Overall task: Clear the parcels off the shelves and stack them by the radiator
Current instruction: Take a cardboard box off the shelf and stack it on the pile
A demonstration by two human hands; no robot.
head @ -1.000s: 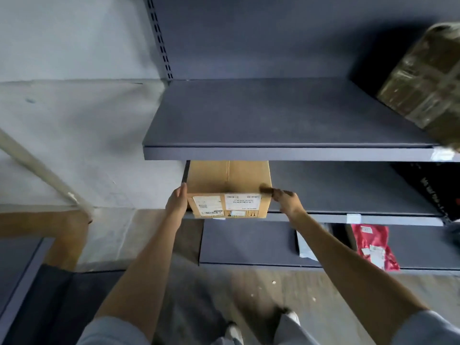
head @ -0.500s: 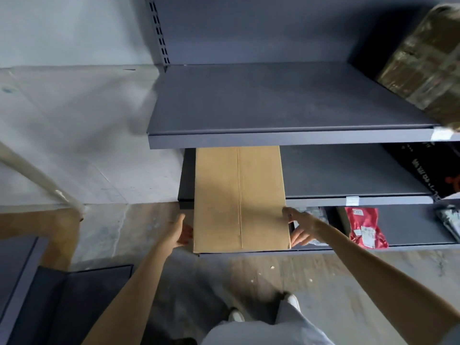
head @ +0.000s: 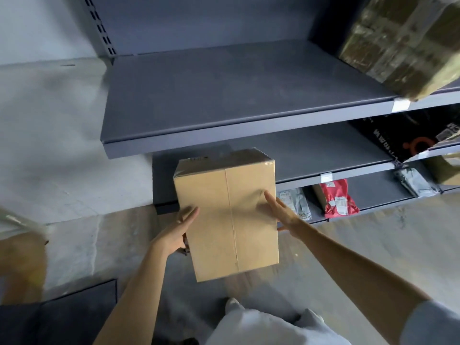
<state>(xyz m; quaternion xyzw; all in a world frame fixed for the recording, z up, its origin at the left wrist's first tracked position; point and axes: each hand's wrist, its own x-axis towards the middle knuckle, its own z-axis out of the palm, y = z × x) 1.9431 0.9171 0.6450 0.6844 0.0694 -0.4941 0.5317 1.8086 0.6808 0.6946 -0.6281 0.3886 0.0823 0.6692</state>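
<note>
Both hands clasp a smooth, taped cardboard box (head: 226, 215) in front of the grey metal shelves (head: 224, 95): left hand (head: 178, 231) and right hand (head: 280, 212) press its sides, fingers straight and together.

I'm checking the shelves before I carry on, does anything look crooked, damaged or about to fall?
One thing: the tape-wrapped parcel on the top shelf, far right, sits tilted with a corner past the front edge. The cardboard box held between the left hand and right hand looks undamaged.
</note>
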